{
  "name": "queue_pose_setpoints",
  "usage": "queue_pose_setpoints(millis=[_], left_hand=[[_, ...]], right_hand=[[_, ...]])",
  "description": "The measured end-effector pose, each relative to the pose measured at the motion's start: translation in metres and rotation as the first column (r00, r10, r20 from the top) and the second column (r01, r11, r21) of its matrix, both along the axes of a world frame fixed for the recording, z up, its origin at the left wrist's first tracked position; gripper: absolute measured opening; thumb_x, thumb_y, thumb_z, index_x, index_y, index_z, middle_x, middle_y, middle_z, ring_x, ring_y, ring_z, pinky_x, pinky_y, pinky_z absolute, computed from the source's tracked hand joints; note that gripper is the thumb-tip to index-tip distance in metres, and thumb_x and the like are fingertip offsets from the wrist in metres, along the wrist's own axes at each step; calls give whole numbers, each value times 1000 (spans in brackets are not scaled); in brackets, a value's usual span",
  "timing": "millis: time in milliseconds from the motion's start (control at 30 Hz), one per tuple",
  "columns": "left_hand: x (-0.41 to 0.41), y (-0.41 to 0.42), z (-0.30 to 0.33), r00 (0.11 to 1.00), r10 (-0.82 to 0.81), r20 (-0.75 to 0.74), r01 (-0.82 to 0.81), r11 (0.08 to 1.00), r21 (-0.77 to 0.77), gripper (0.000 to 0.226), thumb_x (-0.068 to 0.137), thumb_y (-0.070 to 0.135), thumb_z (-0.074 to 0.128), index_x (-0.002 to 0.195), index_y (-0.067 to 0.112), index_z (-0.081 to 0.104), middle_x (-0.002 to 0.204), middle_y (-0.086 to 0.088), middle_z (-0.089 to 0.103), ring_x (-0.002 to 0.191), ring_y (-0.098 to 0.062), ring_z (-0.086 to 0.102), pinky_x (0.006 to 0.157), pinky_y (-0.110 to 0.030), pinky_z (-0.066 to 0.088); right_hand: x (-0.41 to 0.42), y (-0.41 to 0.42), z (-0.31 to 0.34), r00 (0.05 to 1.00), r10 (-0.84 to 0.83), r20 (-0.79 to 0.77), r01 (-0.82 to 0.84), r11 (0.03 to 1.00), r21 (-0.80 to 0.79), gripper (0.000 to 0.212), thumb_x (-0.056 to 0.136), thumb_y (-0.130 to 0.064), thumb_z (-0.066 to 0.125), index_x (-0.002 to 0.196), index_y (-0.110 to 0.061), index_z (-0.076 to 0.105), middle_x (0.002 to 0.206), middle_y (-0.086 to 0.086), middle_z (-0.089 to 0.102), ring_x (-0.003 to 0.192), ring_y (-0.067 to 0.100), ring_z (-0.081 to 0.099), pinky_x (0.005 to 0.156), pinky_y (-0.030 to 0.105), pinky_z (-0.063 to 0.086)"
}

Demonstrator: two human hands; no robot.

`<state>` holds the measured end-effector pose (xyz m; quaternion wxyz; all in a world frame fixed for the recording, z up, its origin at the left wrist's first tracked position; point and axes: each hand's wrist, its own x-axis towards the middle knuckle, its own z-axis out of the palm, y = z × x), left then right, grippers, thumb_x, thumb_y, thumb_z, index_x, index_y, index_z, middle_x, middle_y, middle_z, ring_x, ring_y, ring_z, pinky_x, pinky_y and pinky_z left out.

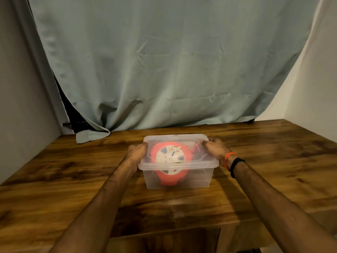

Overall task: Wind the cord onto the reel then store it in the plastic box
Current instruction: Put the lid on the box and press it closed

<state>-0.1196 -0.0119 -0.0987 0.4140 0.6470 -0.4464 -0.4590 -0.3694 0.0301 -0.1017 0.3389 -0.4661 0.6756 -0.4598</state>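
A clear plastic box (200, 177) stands in the middle of the wooden table, with its clear lid (175, 138) on top. Inside, seen through the plastic, lies an orange cord reel (171, 155) with a white round label facing up. No loose cord shows outside the box. My left hand (135, 151) grips the lid's left edge, fingers curled over the rim. My right hand (216, 147) grips the lid's right edge the same way; its wrist carries an orange band and a black band.
The wooden table (73, 170) runs left, right and toward me around the box. A grey-green curtain (164, 61) hangs behind the table, one corner of it lying on the tabletop at the back left. White walls stand on both sides.
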Motion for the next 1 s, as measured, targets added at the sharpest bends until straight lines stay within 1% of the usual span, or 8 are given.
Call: queue_pose_setpoints(millis=[67,233,333,400,633,700,800,1000], left_hand=[[5,-2,2,997,-26,-76,29,999,39,35,95,23,61,120,-1,58,96,-15,69,80,-31,68,66,-38,58],[16,-4,7,984,-67,-163,92,985,147,38,87,26,73,119,7,64,112,-18,71,99,-36,69,84,-53,59],[20,-8,10,990,-37,-136,52,993,108,60,77,22,83,129,5,57,113,-18,70,92,-35,70,74,-49,61],[20,-8,13,998,-8,-59,12,997,75,67,75,20,86,132,5,54,118,-18,68,96,-35,70,81,-52,60],[11,-4,16,991,68,112,-68,998,-5,52,81,20,82,122,2,57,118,-20,66,99,-36,68,86,-51,60],[9,-3,14,990,78,118,-75,997,-25,51,84,19,79,125,2,54,119,-20,65,102,-36,67,88,-50,59],[3,-4,10,983,94,160,-84,994,-67,45,88,18,73,125,0,54,121,-21,63,96,-32,64,79,-41,58],[-4,-3,9,916,133,379,-96,989,-116,34,92,21,68,116,-3,62,127,-20,62,108,-33,64,69,-32,48]], right_hand=[[-6,2,2,994,7,109,-14,998,65,17,86,-23,65,84,-6,66,89,8,72,82,24,67,85,43,55],[-18,5,8,967,86,239,-145,959,244,48,76,-30,77,115,-7,64,114,17,68,109,35,63,101,53,45],[-19,5,14,974,49,220,-107,960,257,51,66,-27,85,109,-7,65,107,15,71,97,32,68,87,50,55],[-18,3,18,984,7,179,-51,969,242,52,62,-24,88,105,-7,66,102,14,71,91,31,69,78,48,58],[-6,3,14,989,-144,28,140,984,110,21,75,-22,80,78,-14,61,98,11,69,87,29,67,81,47,57],[-4,2,12,989,-145,38,141,984,105,21,78,-23,77,85,-11,60,103,13,68,89,30,67,81,48,57],[0,0,12,981,-193,-18,194,975,111,47,77,-24,76,114,-6,53,114,14,61,99,32,63,82,45,57],[2,-5,12,955,-240,-175,258,963,84,27,85,-25,66,104,-7,58,124,17,56,96,30,58,74,36,50]])
